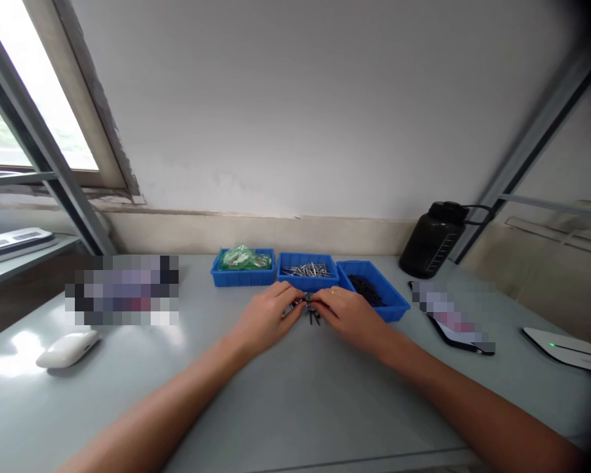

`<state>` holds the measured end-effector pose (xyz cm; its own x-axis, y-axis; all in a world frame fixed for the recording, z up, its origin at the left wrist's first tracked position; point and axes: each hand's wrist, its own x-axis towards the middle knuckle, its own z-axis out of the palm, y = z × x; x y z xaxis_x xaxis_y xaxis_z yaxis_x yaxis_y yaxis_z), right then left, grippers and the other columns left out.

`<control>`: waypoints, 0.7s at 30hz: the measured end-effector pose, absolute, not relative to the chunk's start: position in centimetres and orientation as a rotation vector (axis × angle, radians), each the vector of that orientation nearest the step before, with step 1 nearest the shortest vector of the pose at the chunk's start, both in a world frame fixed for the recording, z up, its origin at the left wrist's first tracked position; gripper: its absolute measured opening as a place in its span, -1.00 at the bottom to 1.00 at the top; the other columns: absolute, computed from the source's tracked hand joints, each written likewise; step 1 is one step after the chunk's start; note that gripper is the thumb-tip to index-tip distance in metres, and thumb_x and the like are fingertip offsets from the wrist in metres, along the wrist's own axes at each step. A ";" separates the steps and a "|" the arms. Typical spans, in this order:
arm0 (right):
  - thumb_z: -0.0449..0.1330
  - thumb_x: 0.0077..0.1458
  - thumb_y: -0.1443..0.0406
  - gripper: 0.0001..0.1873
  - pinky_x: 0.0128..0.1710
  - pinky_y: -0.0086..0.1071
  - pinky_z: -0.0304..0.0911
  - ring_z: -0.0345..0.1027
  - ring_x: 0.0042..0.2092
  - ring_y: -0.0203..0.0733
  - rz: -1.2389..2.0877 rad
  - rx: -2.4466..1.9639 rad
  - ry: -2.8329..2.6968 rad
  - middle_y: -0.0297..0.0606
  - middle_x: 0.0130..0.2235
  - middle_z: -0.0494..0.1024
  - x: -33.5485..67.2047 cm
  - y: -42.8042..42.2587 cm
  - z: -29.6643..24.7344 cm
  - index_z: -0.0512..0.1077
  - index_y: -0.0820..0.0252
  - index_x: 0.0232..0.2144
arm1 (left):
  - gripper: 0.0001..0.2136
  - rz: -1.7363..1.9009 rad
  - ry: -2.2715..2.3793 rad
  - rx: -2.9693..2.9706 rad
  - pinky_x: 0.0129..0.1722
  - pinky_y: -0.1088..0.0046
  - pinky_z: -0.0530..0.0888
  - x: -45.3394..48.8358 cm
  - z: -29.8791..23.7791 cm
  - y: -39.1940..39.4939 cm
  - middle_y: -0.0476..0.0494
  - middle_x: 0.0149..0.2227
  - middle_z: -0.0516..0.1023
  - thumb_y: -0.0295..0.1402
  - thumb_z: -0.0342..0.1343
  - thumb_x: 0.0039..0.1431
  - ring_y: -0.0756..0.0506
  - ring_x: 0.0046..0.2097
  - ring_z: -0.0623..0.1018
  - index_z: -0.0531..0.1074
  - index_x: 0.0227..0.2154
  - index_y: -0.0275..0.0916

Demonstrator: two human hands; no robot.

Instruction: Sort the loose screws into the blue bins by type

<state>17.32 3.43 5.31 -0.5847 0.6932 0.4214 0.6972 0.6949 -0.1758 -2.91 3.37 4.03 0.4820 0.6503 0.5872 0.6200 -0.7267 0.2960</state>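
Note:
My left hand (270, 312) and my right hand (347, 312) meet just in front of the middle bin, fingertips nearly touching. Both are closed in a pinch around something small, greyish and dark, whose kind is too small to tell. Right below the fingertips, several thin black pieces (314, 318) show; whether they are held or lie on the table is unclear. Behind the hands, a blue bin (308, 284) contains thin silvery metal pins (308, 270). To its right, an angled blue bin (396, 309) has small black parts (367, 289) inside.
At the left of the row, another blue bin (243, 278) holds a green plastic bag (243, 256). A black bottle (431, 243) stands at the back right, near a phone (453, 322) and a white device (566, 349). A white case (67, 349) lies on the grey table (295, 407) at left.

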 end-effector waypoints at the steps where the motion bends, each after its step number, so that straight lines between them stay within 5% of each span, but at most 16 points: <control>1: -0.01 0.26 0.30 -0.80 -0.23 -0.33 0.26 0.38 -0.26 -0.19 0.006 -1.080 -2.470 -0.27 -0.32 0.51 17.2 3.4 5.3 0.41 0.18 -0.30 | -0.87 1.074 1.119 2.678 -0.24 0.40 0.41 -2.9 4.0 3.3 -0.08 -0.27 0.46 -0.36 -0.05 0.26 -0.07 -0.21 0.45 0.39 -0.24 -0.20; 21: -0.01 0.25 0.29 -0.81 -0.23 -0.35 0.25 0.35 -0.27 -0.22 0.012 -0.871 -2.382 -0.26 -0.33 0.50 17.2 2.9 5.2 0.41 0.16 -0.25 | -0.88 0.893 1.227 2.681 -0.27 0.42 0.40 -2.7 3.7 3.2 -0.06 -0.29 0.45 -0.35 -0.02 0.22 -0.07 -0.23 0.46 0.41 -0.27 -0.18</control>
